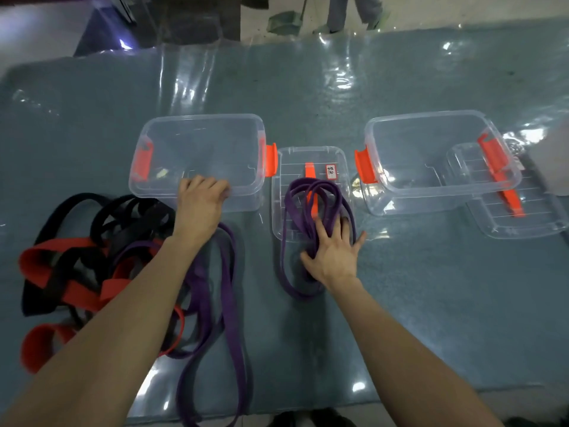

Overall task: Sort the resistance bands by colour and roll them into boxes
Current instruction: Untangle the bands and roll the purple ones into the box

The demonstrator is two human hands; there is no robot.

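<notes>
Purple band (311,192), looped over itself, lies just right of the left box (197,124), half on a clear lid (338,158). The right hand (334,251) presses it flat with fingers spread, and the left hand (200,201) curls its fingers over that box's near rim. Sorting looks barely begun, since neither box holds a band; next, I'd say, these loops need rolling tight and lifting in. A tangle of black, red and purple bands (77,263) sits nearer than the box on blue cloth under glossy plastic (431,303), and someone's legs (354,10) stand beyond.
</notes>
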